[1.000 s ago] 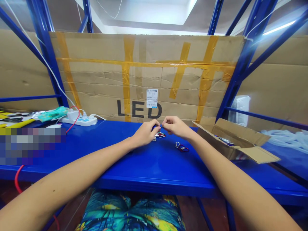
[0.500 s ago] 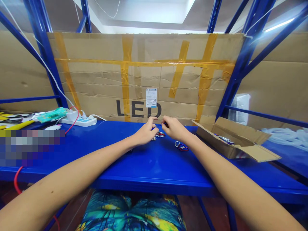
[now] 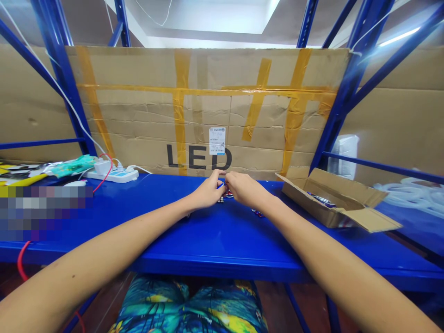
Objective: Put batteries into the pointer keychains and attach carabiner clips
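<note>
My left hand [image 3: 208, 189] is closed in a pinch above the blue table, with a bit of a blue carabiner [image 3: 220, 185] showing between thumb and fingers. My right hand [image 3: 244, 188] meets it at the fingertips, its fingers curled together; whatever they pinch is hidden. Just under the hands lie red and silver carabiners [image 3: 229, 194] and a few small metal pieces [image 3: 221, 200], partly covered. Beside my right wrist is another small group of carabiners [image 3: 257, 212], red, blue and silver, half hidden by the forearm.
An open cardboard box [image 3: 333, 203] with metallic items inside stands at the right. A white power strip [image 3: 114, 174] with plugs lies at the back left, near a teal plastic bag [image 3: 74, 165]. A large cardboard sheet [image 3: 145, 115] closes off the back.
My right hand has moved left until its fingertips meet my left hand, and its forearm now covers more of the right carabiner group. My left hand has barely moved.
</note>
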